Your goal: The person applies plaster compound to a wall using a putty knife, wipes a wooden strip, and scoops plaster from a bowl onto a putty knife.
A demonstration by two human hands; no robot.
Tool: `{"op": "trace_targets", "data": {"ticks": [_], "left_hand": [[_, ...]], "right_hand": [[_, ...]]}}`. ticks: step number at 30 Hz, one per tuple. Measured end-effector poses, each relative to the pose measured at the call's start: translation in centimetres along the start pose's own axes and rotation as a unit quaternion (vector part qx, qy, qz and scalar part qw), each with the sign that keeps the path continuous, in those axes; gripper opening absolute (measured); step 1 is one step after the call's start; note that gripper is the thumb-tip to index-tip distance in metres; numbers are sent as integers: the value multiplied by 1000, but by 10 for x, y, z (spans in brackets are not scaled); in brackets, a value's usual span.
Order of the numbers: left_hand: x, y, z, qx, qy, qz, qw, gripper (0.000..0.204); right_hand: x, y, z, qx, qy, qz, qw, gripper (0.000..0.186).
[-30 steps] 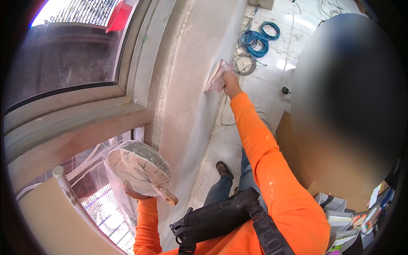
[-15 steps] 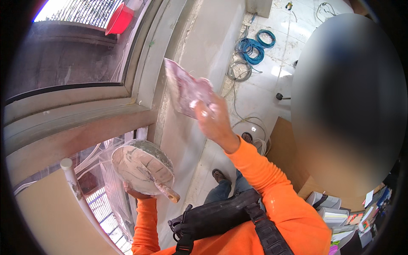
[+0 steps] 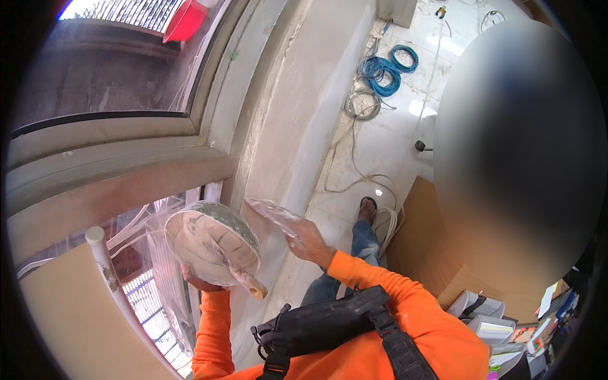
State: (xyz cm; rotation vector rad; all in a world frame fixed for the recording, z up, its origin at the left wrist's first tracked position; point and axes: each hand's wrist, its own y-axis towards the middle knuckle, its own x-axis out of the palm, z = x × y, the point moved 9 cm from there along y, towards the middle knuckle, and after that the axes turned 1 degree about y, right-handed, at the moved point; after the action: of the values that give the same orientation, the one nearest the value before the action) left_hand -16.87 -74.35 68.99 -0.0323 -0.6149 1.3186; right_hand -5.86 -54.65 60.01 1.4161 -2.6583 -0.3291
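My left hand (image 3: 201, 280) grips a round bowl (image 3: 189, 235) from below at its near side. Pale plaster coats the bowl's inside. A plaster-smeared hand tool (image 3: 253, 287) with a wooden handle lies in it, handle end over the rim at the near right; its blade is hard to make out. To the right of the bowl, my right hand (image 3: 307, 242) is closed on a thin, pinkish, plaster-smeared sheet (image 3: 271, 212), seen nearly edge-on. The sheet's far corner is close to the pale plastered wall (image 3: 297, 120); whether it touches cannot be told.
A window frame (image 3: 218, 120) borders the wall on the left. Below it are plastic sheeting (image 3: 166, 253) and a white pipe (image 3: 104, 259) beside a beige panel (image 3: 69, 316). Coiled blue cables (image 3: 382, 76) lie on the tiled floor. A brown board (image 3: 415, 234) stands at the right.
My right hand has come down and nearer with the sheet, which has turned from face-on to nearly edge-on. The bowl stays in my left hand, almost unmoved. One foot has stepped forward.
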Motion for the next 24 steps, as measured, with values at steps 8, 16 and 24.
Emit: {"op": "trace_targets", "data": {"ticks": [8,16,24], "left_hand": [[-21,3,6,18,22,3,1000,81],[-23,3,4,16,21,4,1000,81],[-21,0,3,-3,19,35,999,78]], "right_hand": [[-205,167,61,-29,-113,312,943,43],[-139,155,47,-68,-223,201,951,36],[27,-40,30,104,-99,-87,986,56]]}}
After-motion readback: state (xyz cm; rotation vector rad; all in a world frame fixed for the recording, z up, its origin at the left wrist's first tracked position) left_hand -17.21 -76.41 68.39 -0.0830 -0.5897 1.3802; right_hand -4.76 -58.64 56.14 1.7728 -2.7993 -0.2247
